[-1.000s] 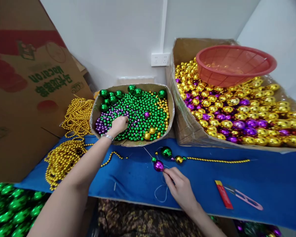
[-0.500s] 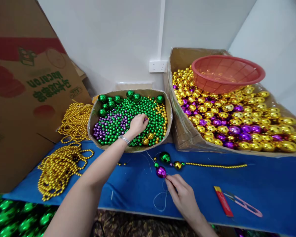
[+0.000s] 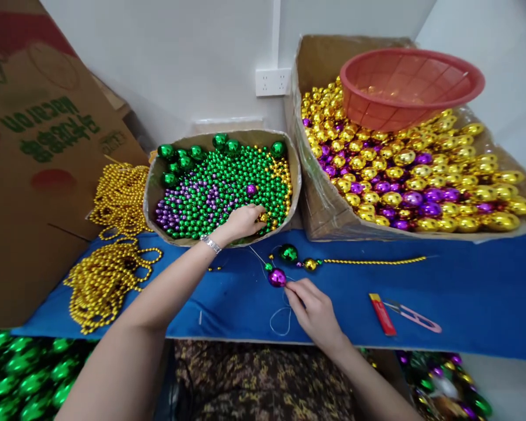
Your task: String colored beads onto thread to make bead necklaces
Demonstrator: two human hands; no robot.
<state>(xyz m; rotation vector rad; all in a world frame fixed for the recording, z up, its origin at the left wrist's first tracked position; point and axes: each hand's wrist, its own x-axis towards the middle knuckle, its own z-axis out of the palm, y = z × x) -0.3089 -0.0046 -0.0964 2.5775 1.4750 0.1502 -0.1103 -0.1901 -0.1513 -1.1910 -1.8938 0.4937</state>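
My left hand (image 3: 244,221), with a metal watch at the wrist, reaches into the cardboard box of small beads (image 3: 298,181). Its fingertips close around a gold bead (image 3: 262,217) near the box's front right. Behind those fingers a purple bead (image 3: 251,189) lies on the green beads. Over the blue cloth, my right hand (image 3: 310,303) pinches the clear string right beside a larger purple bead (image 3: 277,278). A small green bead (image 3: 268,266) follows on the same string. Close by lie a large green bead (image 3: 288,253), a gold bead (image 3: 310,264) and a row of small gold beads (image 3: 374,262).
Gold bead strands (image 3: 100,286) are heaped on the left. A big carton (image 3: 35,234) stands behind them. At right is a large box (image 3: 315,204) of gold and purple beads with a red basket (image 3: 407,88) on top. A red-yellow packet (image 3: 382,316) and pink thread snips (image 3: 414,317) lie front right.
My left hand has moved from the middle of the bead box to the gold beads at its front. A purple bead now shows in the box. My right hand keeps its pinch; the view has tilted down.
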